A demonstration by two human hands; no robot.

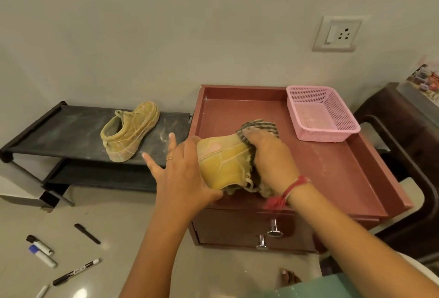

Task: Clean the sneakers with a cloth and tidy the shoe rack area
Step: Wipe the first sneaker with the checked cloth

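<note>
- the left grip holds a yellow sneaker by its sole side, thumb curled underneath and two fingers sticking out straight.
- the right grip is curled round a striped cloth and presses it against the sneaker's upper.
- the sneaker is over the front part of the red-brown surface, the top of a drawer unit.
- a pink basket sits at the surface's far right corner.
- a second sneaker, dusty, stands on the shoe rack to the left.
- markers lie scattered on the floor.
</note>
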